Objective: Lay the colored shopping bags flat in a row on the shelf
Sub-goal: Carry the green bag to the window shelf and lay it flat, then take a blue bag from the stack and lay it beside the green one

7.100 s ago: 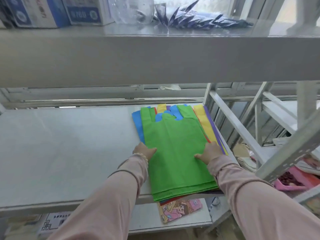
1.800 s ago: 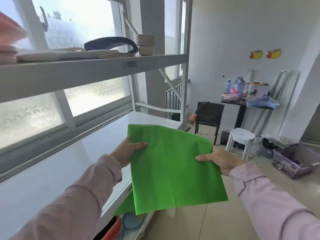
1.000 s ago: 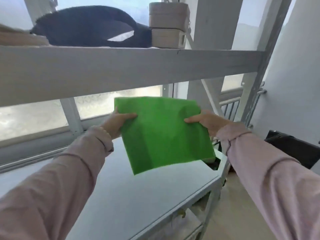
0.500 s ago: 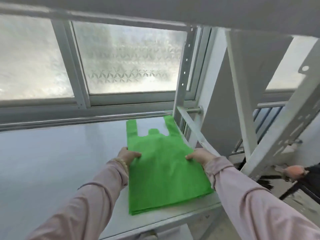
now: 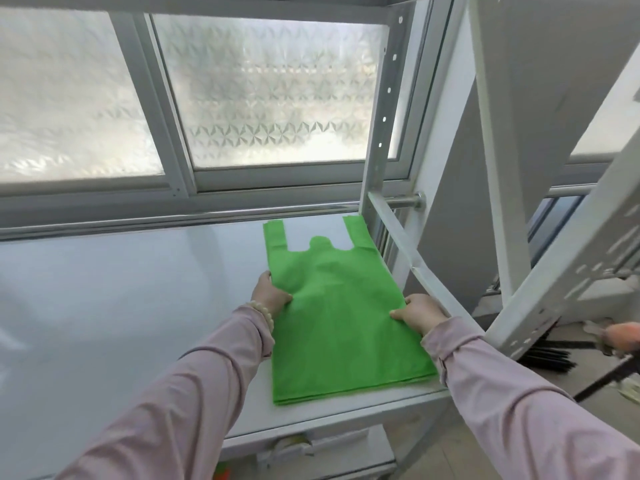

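Note:
A green shopping bag (image 5: 339, 317) lies flat at the right end of the white shelf (image 5: 121, 306), its two handles pointing toward the window. My left hand (image 5: 270, 295) grips the bag's left edge about halfway down. My right hand (image 5: 420, 311) holds the right edge at the same height, thumb on top of the fabric. The bag's bottom edge lies close to the shelf's front lip. No other colored bags are in view.
A frosted window (image 5: 263, 91) runs behind the shelf. A white perforated upright (image 5: 384, 109) and a diagonal brace (image 5: 415, 268) stand just right of the bag. A lower shelf (image 5: 311, 448) shows beneath. Left of the bag is bare shelf surface.
The green bag, held up in the air a second ago, has come down flat onto the shelf's right end. Since half a second ago it and both hands have hardly shifted.

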